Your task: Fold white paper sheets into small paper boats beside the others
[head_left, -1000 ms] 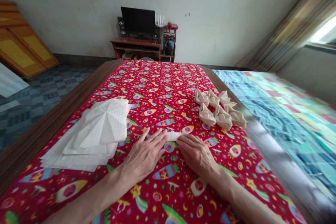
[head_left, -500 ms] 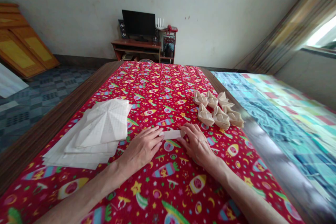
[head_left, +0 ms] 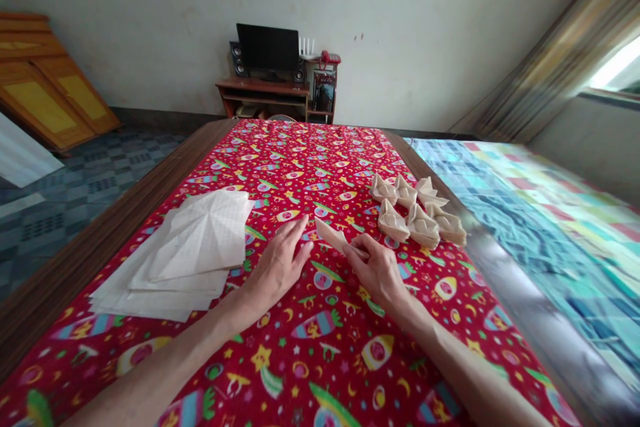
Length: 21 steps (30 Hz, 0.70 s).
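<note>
A narrow folded strip of pale paper (head_left: 330, 235) is pinched at its right end by my right hand (head_left: 373, 263). Its far end points up and left, tilted off the cloth. My left hand (head_left: 285, 250) is just left of the strip, fingers stretched out and thumb apart, holding nothing. Left of that hand lies a stack of creased paper sheets (head_left: 200, 247), the top one marked with radiating folds. Several folded paper boat-like shapes (head_left: 423, 223) stand in two rows beyond my right hand.
A red cloth (head_left: 320, 353) printed with rockets and stars covers the table, whose brown wooden edge (head_left: 165, 177) shows at left. A bed with a patterned cover (head_left: 500, 213) stands at right. At the far wall is a desk (head_left: 265, 85) with a monitor (head_left: 267, 48).
Half a second ago both hands pressed the strip flat on the cloth. My left hand has let go, and my right hand has lifted and turned the strip. The camera view has shifted slightly.
</note>
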{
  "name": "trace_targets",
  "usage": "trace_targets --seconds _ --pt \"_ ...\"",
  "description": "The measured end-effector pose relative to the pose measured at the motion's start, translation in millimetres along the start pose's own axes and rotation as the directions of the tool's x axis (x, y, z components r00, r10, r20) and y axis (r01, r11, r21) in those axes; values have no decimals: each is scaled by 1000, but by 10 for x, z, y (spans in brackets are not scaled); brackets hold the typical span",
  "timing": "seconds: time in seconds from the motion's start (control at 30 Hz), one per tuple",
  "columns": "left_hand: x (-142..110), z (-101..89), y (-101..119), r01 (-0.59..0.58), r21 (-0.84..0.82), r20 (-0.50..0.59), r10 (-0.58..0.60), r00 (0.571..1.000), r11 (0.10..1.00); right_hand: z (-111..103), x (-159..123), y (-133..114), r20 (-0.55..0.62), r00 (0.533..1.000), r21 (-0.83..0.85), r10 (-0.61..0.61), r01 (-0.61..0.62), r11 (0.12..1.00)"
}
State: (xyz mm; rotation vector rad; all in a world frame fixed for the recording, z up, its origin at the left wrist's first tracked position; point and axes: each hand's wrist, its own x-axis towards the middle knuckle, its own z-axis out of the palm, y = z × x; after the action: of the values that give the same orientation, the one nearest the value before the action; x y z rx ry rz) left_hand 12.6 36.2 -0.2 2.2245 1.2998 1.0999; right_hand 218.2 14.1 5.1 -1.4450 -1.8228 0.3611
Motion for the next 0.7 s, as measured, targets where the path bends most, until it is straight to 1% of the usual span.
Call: trace_targets --seconds 0.03,0.07,0.13,0.17,0.2,0.23,0.3,0.37,0.43,0.53,0.63,0.7 --pt "9 31 30 69 -94 10 -69 998 993 -3 -19 -17 -23 999 -6 -39 39 999" --pt "15 59 68 144 -196 51 -137 989 970 -2 -40 -33 -37 996 -17 -86 85 996" --pt "27 88 162 294 -358 189 -239 952 887 11 -83 -67 -27 981 -64 -190 188 980" --pt "35 88 212 351 -391 261 -263 929 850 22 -104 -85 -9 970 -100 -243 241 965" --pt "44 79 257 384 -395 302 -277 912 834 36 -124 -103 21 957 -136 -290 290 947" --pt "54 65 293 401 -380 318 -290 903 833 50 -140 -122 54 943 -171 -328 332 928" --pt "70 33 328 395 -333 296 -303 906 856 72 -166 -160 114 918 -223 -380 397 890" --pt "74 14 310 378 -295 265 -305 915 877 81 -183 -194 153 899 -248 -411 437 865" --pt "66 16 262 366 -272 257 -300 919 890 72 -196 -224 167 896 -244 -412 443 863" --pt "43 36 205 350 -208 249 -296 922 914 42 -212 -256 207 913 -177 -351 387 905" --pt "31 49 206 328 -112 230 -297 927 938 30 -217 -262 218 941 -62 -259 278 958" --pt "30 51 223 305 -104 217 -278 936 947 45 -208 -248 197 966 16 -165 165 986"
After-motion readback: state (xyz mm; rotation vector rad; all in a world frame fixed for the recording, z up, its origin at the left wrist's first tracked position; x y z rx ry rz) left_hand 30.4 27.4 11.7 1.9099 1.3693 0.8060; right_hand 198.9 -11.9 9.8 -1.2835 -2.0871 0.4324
